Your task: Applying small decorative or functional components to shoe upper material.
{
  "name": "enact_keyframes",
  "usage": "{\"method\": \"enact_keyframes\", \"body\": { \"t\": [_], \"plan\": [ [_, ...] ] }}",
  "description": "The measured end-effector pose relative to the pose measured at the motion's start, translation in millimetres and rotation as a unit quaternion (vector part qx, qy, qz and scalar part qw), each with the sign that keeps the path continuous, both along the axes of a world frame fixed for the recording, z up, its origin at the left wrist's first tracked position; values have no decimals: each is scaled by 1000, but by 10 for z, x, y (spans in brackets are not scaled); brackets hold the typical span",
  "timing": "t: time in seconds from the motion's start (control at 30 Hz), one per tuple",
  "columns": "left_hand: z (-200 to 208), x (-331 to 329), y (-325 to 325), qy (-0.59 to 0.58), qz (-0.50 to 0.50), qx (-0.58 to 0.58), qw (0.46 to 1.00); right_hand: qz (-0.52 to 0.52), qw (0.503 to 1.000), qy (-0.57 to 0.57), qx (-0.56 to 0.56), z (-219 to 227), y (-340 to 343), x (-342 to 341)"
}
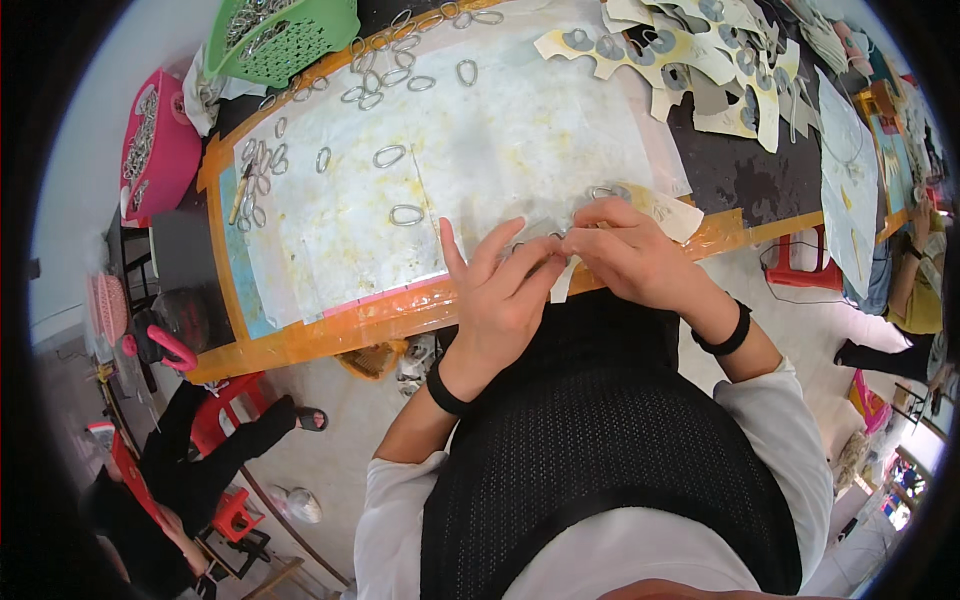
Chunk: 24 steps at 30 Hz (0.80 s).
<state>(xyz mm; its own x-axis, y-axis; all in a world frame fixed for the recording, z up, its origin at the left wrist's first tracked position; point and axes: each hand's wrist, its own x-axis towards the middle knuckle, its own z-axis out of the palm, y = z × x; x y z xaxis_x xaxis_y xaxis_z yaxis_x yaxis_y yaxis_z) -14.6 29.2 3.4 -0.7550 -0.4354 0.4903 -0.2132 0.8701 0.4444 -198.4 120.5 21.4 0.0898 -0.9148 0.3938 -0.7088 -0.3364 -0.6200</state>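
My left hand (508, 298) and my right hand (640, 262) meet over the table's near edge. Thumb and forefinger of the left pinch something small, while its outer fingers stay raised. The right hand's fingertips close at the same spot, hiding what lies between them. A narrow pale strip (563, 282) hangs below the fingertips. Beside the right hand lies a pale cream paper piece (672, 214), with a metal ring (603, 191) at its far left end. Nearest the left hand are loose oval metal rings, one of them a silver ring (406, 215) on the white sheet.
White sheeting (480, 140) covers the dark table, edged with orange tape (300, 350). Several rings (385, 75) lie scattered far left. A green basket (285, 45) and a pink basket (160, 150) hold metal parts. Cut cream sheets with grey discs (690, 60) pile at far right. People sit nearby.
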Motion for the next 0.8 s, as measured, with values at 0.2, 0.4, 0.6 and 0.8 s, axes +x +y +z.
{"method": "enact_keyframes", "body": {
  "t": [0.2, 0.4, 0.6, 0.8],
  "plan": [
    [51, -44, -20, -37, 8, 26, 999, -71, 994, -65, 53, -46, 217, -2],
    [14, 19, 25, -18, 25, -3, 1000, -79, 993, 88, -14, 145, 228, -93],
    [8, 20, 4, 1, 16, -43, 999, -102, 990, -84, -47, 348, 71, -82],
    [-14, 13, 25, 9, 17, -58, 998, -101, 916, -371, 113, 96, 209, -169]
  ]
}}
